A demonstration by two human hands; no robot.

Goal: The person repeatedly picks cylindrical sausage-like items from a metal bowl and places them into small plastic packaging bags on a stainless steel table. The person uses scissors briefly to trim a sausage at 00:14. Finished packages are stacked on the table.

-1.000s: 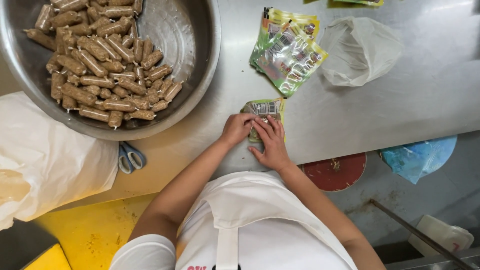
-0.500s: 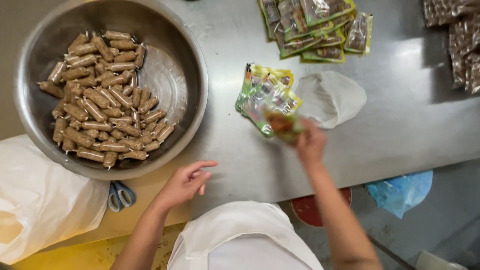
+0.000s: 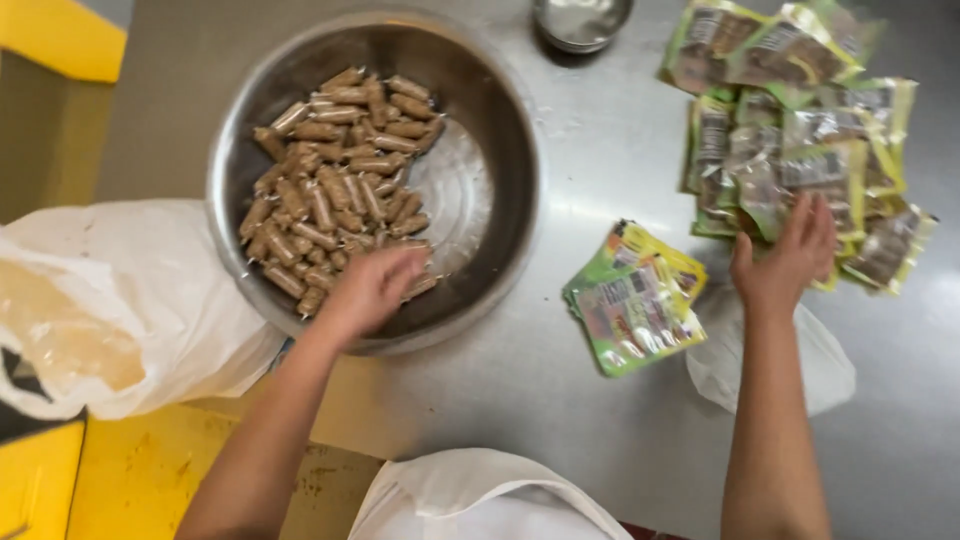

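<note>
Dozens of brown, log-shaped snack rolls point(image 3: 340, 190) lie heaped in a wide steel bowl point(image 3: 500, 170) on a steel worktop point(image 3: 600, 420), where a person works with both hands. The left hand point(image 3: 372, 288) reaches over the bowl's near rim and rests on the near edge of the heap, fingers curled down among the rolls; whether it has closed on one cannot be told. The right hand point(image 3: 785, 262) lies flat, fingers spread, pressing on the near edge of a loose pile of filled green-and-yellow pouches point(image 3: 800, 150) at the far right of the worktop. Between the bowl and that hand sits a smaller fanned stack of flat pouches point(image 3: 635, 300) in the same colours, partly over a white plastic bag point(image 3: 820, 370). A large white plastic bag point(image 3: 130, 300) slumps just left of the bowl, touching it. A small steel bowl point(image 3: 582, 20) stands at the far edge.
</note>
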